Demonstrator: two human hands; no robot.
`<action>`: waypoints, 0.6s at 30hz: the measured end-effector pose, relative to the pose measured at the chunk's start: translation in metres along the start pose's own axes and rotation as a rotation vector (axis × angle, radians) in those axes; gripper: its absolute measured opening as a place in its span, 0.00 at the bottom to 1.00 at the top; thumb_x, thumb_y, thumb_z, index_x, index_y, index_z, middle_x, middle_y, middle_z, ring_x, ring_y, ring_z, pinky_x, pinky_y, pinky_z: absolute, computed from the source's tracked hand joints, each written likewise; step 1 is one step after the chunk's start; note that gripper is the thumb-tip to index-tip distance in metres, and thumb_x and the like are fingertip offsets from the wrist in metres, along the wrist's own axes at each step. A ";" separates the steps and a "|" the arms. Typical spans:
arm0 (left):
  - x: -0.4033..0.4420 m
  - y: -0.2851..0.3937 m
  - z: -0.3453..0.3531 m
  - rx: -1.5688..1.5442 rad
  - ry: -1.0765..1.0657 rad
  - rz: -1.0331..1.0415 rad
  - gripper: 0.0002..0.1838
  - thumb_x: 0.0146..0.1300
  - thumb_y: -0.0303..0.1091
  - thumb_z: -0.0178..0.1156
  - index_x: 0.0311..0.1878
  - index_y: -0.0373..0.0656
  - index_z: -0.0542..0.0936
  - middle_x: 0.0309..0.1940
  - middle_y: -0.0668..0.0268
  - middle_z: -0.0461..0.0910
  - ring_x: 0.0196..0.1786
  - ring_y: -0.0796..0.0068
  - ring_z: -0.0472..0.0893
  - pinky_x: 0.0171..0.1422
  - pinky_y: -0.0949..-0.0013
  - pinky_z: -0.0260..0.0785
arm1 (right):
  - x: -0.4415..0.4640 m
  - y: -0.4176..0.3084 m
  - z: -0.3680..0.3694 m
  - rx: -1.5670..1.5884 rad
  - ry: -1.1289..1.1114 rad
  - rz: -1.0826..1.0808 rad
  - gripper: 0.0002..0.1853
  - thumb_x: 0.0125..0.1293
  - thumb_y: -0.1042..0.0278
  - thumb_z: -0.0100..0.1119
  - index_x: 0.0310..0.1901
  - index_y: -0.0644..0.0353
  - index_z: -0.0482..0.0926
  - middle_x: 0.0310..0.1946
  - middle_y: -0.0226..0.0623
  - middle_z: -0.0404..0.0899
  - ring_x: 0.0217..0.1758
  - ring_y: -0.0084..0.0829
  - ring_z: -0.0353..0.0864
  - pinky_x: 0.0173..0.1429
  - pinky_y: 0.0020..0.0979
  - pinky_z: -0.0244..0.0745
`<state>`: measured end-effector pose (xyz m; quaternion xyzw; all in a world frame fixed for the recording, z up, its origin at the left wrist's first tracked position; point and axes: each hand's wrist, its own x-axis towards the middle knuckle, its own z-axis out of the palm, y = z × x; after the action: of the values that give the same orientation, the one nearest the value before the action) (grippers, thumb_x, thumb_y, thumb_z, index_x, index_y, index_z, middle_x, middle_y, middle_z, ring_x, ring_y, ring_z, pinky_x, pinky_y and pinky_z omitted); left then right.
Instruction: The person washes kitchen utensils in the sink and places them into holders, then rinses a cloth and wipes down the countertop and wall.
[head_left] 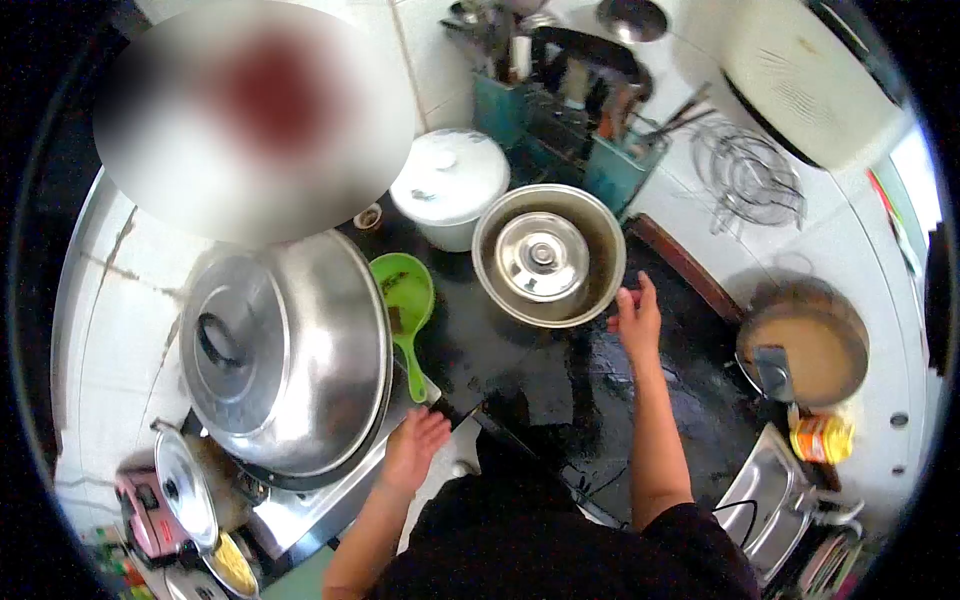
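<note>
While both bare hands were raised over the work area, neither had a grip on anything. The right hand (637, 322) stood at the right side of a round, silver-coloured metal pot (604, 268), its fingers parted and the thumb side next to the rim; whether skin met metal could not be determined. Inside the pot lay a smaller round, shiny metal lid (541, 258) with a central knob. The pot rested on a glossy black countertop (590, 385), between a white lidded pot (450, 195) and the right hand.

The left hand (413, 450) was held open, fingers extended, just below the handle end of a bright green plastic ladle (408, 290). Dark residue was noted in its bowl. Immediately left of the ladle sat a large domed silver metal lid (300, 370).

Hazards, in this inspector's judgement: the countertop appeared wet, so a one-sided push at the rim could have made the metal pot slide. A tilt could have shifted the loose lid inside and set it rattling. The ladle's handle pointed toward the person, and a careless sweep of the left hand could have knocked it, scattering the residue. Contact with the domed lid could also have unseated it.
</note>
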<state>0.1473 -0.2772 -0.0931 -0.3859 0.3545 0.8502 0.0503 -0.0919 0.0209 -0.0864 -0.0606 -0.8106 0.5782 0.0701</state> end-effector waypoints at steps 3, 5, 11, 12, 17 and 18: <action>0.060 0.003 0.003 -0.259 -0.094 0.039 0.25 0.64 0.53 0.48 0.49 0.37 0.68 0.50 0.55 0.70 0.53 0.60 0.72 0.57 0.55 0.67 | -0.042 0.003 -0.029 -0.119 0.037 0.042 0.24 0.59 0.69 0.55 0.58 0.61 0.64 0.31 0.40 0.75 0.23 0.31 0.75 0.28 0.31 0.74; 0.079 0.014 0.010 -0.325 -0.309 0.033 0.23 0.64 0.51 0.50 0.47 0.37 0.69 0.39 0.61 0.73 0.41 0.69 0.75 0.45 0.63 0.72 | -0.080 0.021 -0.044 -0.292 0.075 -0.061 0.23 0.56 0.69 0.57 0.54 0.62 0.68 0.39 0.49 0.76 0.40 0.47 0.76 0.44 0.42 0.72; 0.096 0.034 0.009 -0.210 -0.335 0.184 0.12 0.65 0.37 0.49 0.45 0.38 0.67 0.24 0.69 0.67 0.22 0.80 0.63 0.23 0.78 0.61 | -0.187 0.035 -0.105 -0.471 0.027 -0.078 0.18 0.58 0.67 0.56 0.50 0.63 0.72 0.47 0.50 0.75 0.52 0.48 0.72 0.56 0.40 0.68; 0.078 0.033 0.013 -0.154 -0.305 0.204 0.11 0.65 0.35 0.49 0.44 0.38 0.67 0.25 0.69 0.67 0.22 0.80 0.63 0.23 0.78 0.61 | -0.205 0.028 -0.120 -0.466 0.042 0.014 0.18 0.58 0.67 0.55 0.50 0.63 0.73 0.47 0.50 0.75 0.52 0.47 0.72 0.56 0.39 0.68; -0.013 0.013 0.033 -0.439 -0.490 -0.074 0.13 0.65 0.32 0.49 0.48 0.34 0.66 0.26 0.65 0.66 0.26 0.78 0.65 0.28 0.77 0.62 | -0.309 0.070 -0.180 -0.308 0.202 0.290 0.17 0.55 0.73 0.57 0.49 0.61 0.74 0.42 0.47 0.77 0.41 0.42 0.79 0.45 0.35 0.73; -0.035 0.011 0.036 -0.445 -0.494 -0.126 0.14 0.65 0.32 0.49 0.48 0.32 0.65 0.27 0.65 0.66 0.27 0.77 0.66 0.28 0.77 0.63 | -0.325 0.075 -0.190 -0.448 0.213 0.166 0.17 0.54 0.74 0.57 0.48 0.61 0.74 0.41 0.46 0.77 0.40 0.42 0.79 0.44 0.35 0.74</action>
<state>0.1458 -0.2560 -0.0462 -0.1907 0.1128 0.9699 0.1016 0.2633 0.1640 -0.1102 -0.2011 -0.8987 0.3786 0.0922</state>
